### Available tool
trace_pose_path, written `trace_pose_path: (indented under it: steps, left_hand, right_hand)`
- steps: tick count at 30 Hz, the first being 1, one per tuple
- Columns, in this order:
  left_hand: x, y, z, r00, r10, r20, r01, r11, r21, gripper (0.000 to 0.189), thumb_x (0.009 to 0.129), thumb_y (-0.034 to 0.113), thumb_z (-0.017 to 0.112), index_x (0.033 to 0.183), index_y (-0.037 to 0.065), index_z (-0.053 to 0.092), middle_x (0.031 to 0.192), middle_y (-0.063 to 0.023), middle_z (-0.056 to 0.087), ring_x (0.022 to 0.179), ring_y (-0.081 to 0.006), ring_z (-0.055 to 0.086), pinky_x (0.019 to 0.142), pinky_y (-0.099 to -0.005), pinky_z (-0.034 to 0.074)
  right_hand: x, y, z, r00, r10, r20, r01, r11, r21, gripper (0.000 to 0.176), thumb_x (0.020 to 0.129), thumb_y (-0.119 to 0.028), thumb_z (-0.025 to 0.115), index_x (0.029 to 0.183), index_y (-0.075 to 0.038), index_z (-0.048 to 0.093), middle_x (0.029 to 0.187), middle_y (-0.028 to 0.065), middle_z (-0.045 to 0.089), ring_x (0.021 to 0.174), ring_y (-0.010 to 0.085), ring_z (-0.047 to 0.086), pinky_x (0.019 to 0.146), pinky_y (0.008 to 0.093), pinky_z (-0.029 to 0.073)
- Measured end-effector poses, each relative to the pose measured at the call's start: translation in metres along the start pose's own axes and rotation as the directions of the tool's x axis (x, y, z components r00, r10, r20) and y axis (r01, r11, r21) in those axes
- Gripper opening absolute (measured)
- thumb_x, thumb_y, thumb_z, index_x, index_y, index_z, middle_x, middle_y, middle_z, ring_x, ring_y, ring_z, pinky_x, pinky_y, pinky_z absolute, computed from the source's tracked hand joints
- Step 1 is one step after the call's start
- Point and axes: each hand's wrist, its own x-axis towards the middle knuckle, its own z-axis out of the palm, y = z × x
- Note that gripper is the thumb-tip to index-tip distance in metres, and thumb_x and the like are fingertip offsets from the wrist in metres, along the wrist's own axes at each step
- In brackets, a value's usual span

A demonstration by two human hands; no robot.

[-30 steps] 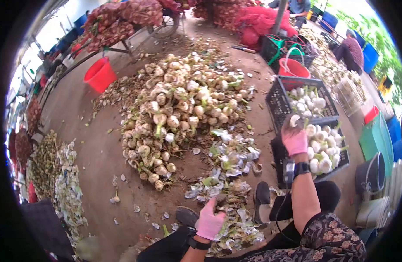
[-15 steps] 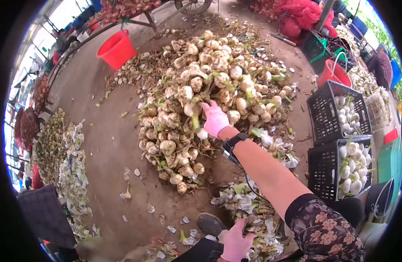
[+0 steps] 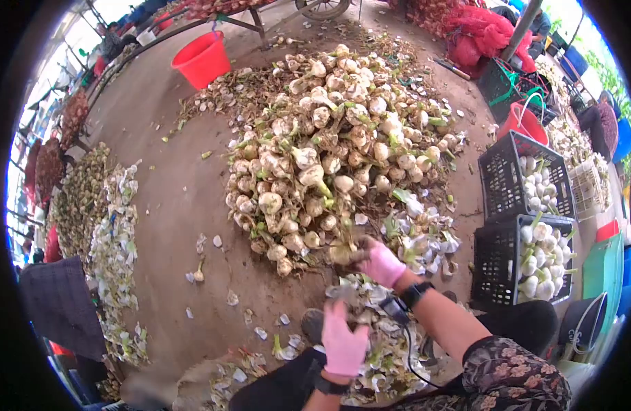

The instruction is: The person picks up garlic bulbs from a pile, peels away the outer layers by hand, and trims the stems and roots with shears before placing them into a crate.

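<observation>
A big heap of soil-stained garlic bulbs (image 3: 315,147) lies on the ground in front of me. Just below its lower right edge, my right hand (image 3: 382,264), in a pink glove, has its fingers closed on a garlic bulb (image 3: 344,254), which is blurred. My left hand (image 3: 345,342), also pink-gloved, is raised to the lower left of it with fingers apart and nothing in them. White peeled skins (image 3: 380,349) lie beneath and between my hands, near my shoe.
Black crates (image 3: 497,264) of cleaned white bulbs stand at the right, with a red bucket (image 3: 523,122) behind them. Another red bucket (image 3: 202,60) is at the upper left. Garlic and skins (image 3: 113,253) line the left side. People sit at the far right.
My right hand has drawn back from the heap toward me with a garlic bulb. My left hand has risen from the skins and moved left. The view has shifted slightly.
</observation>
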Motion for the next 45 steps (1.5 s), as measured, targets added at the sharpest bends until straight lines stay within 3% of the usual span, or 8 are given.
trace_pose_path:
  steps: [1, 3, 9, 21, 29, 35, 40, 45]
  left_hand:
    - [0.001, 0.0, 0.0, 0.992, 0.064, -0.109, -0.06, 0.998, 0.032, 0.065, 0.069, 0.008, 0.066, 0.129, 0.0, 0.044, 0.126, -0.0249, 0.044, 0.117, -0.0414, 0.046, 0.1, -0.0432, 0.038]
    - [0.005, 0.002, 0.002, 0.995, 0.011, -0.103, -0.008, 1.0, 0.027, 0.071, 0.068, 0.006, 0.067, 0.133, 0.0, 0.039, 0.133, -0.0232, 0.041, 0.125, -0.0403, 0.04, 0.105, -0.041, 0.035]
    - [-0.001, 0.018, 0.009, 0.98, 0.185, -0.07, -0.194, 0.97, -0.145, 0.071, 0.062, 0.006, 0.072, 0.127, 0.001, 0.046, 0.125, -0.0191, 0.049, 0.115, -0.0378, 0.049, 0.099, -0.042, 0.04]
    - [-0.036, 0.07, 0.008, 0.845, 0.516, -0.141, -0.512, 0.857, 0.069, 0.058, 0.057, 0.007, 0.077, 0.11, 0.0, 0.056, 0.102, -0.0174, 0.06, 0.096, -0.036, 0.06, 0.085, -0.0397, 0.049]
    - [-0.034, 0.063, 0.0, 0.955, 0.283, 0.083, -0.205, 0.838, -0.505, 0.056, 0.072, 0.002, 0.075, 0.122, 0.0, 0.05, 0.111, -0.0082, 0.06, 0.098, -0.0152, 0.059, 0.089, -0.0294, 0.047]
    - [-0.02, 0.037, 0.005, 0.893, 0.084, 0.443, 0.417, 0.221, -0.882, 0.045, 0.09, 0.033, 0.06, 0.121, 0.003, 0.05, 0.109, -0.0077, 0.062, 0.096, -0.0188, 0.062, 0.079, -0.0339, 0.054]
    - [-0.023, 0.041, 0.003, 0.883, -0.03, 0.469, 0.454, 0.308, -0.836, 0.051, 0.089, 0.039, 0.06, 0.124, 0.003, 0.048, 0.112, -0.0086, 0.06, 0.094, -0.0185, 0.062, 0.08, -0.0323, 0.053]
    - [-0.037, 0.062, 0.009, 0.983, 0.182, 0.009, -0.157, 0.872, -0.464, 0.062, 0.072, 0.0, 0.077, 0.126, 0.0, 0.045, 0.111, -0.0092, 0.059, 0.095, -0.0145, 0.059, 0.085, -0.0281, 0.05]
  right_hand:
    - [-0.033, -0.087, 0.033, 0.944, 0.321, 0.074, -0.277, 0.654, 0.704, 0.041, 0.09, -0.003, 0.052, 0.129, -0.001, 0.04, 0.118, 0.0174, 0.056, 0.108, 0.0291, 0.059, 0.098, 0.0396, 0.047]
    - [-0.077, -0.108, 0.048, 0.939, 0.326, 0.114, -0.307, 0.636, 0.708, 0.042, 0.091, -0.003, 0.051, 0.132, -0.002, 0.04, 0.121, 0.0154, 0.056, 0.109, 0.025, 0.059, 0.096, 0.0374, 0.046]
    - [-0.13, -0.144, 0.07, 0.97, -0.037, -0.24, 0.01, 0.994, -0.111, 0.046, 0.085, -0.005, 0.065, 0.127, 0.0, 0.047, 0.116, 0.0069, 0.058, 0.108, 0.0152, 0.055, 0.092, 0.0284, 0.046]
    - [-0.168, -0.207, 0.071, 0.912, -0.174, -0.372, -0.022, 0.884, -0.467, 0.033, 0.078, -0.02, 0.074, 0.098, 0.002, 0.06, 0.085, 0.0173, 0.066, 0.08, 0.0304, 0.064, 0.071, 0.0382, 0.049]
    - [-0.186, -0.203, 0.06, 0.92, -0.267, -0.288, 0.119, 0.889, -0.443, 0.039, 0.072, 0.014, 0.044, 0.106, 0.004, 0.061, 0.094, 0.0156, 0.068, 0.09, 0.0197, 0.063, 0.081, 0.0317, 0.048]
    - [-0.185, -0.191, 0.048, 0.895, -0.36, -0.265, 0.162, 0.813, -0.56, 0.031, 0.08, 0.009, 0.056, 0.11, 0.003, 0.062, 0.102, 0.0091, 0.069, 0.094, 0.0108, 0.059, 0.085, 0.028, 0.046]
    - [-0.187, -0.201, 0.05, 0.944, -0.223, -0.242, 0.124, 0.923, -0.363, 0.037, 0.075, 0.012, 0.054, 0.109, 0.002, 0.063, 0.102, 0.007, 0.068, 0.093, 0.0096, 0.059, 0.085, 0.0263, 0.045]
    - [-0.188, -0.196, 0.047, 0.946, -0.067, -0.317, 0.012, 0.985, -0.174, 0.034, 0.074, 0.01, 0.06, 0.106, 0.001, 0.064, 0.099, 0.0041, 0.068, 0.091, 0.0073, 0.057, 0.084, 0.0253, 0.045]
